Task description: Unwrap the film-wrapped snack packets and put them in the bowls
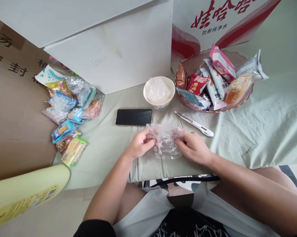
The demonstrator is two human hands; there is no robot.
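Clear plastic bag: stretched between both hands near the bench's front edge.
Left hand: fingers pinched on its left side.
Right hand: fingers pinched on its right.
Bench cover: creased, pale green cloth.
Twelve o'clock: bowl holding clear film.
Two: white cutter.
One: pink dish of snacks.
Ten: wrapped packets.
Eleven: white box.
Nine: brown carton.
Floor: pale, at eight.

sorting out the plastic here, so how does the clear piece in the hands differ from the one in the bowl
The held plastic is between the left hand and right hand; the other plastic sits in the white bowl. The held plastic looks crinkled and glinting, the other plastic smoother and milkier. Both look thin.
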